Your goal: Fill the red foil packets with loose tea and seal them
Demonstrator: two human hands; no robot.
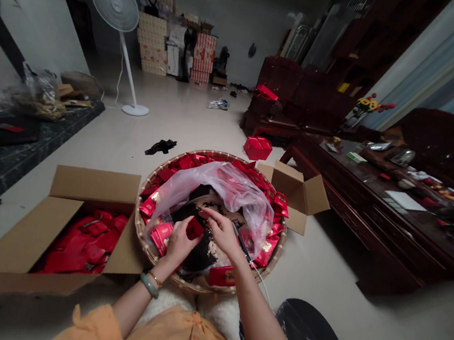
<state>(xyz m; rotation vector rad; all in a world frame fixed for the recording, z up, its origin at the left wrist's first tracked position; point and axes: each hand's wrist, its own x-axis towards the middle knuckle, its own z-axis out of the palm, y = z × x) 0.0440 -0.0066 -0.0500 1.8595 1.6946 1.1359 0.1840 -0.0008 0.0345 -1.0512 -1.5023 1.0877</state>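
My left hand (pixel 181 241) is closed round a small red packet (pixel 195 228), whose mouth is held upward. Just right of the packet is my right hand (pixel 221 231), its fingertips drawn together by the rim; what they pinch, if anything, I cannot make out. Under both hands, dark loose dried leaves (pixel 202 254) lie in a clear plastic bag (pixel 212 178) spread open inside a round woven basket (pixel 281 246). More red packets (pixel 161 235) ring the bag. A slim black tool (pixel 242 241) with a white cord lies beside my right wrist, partly hidden.
An open carton (pixel 7 237) of red packets stands at left, another open carton (pixel 319 195) behind the basket at right. A dark wooden table (pixel 336 180) runs along the right. A white fan (pixel 134 109) and a red box (pixel 257 148) stand farther off; a black round base (pixel 309 330) is near my right.
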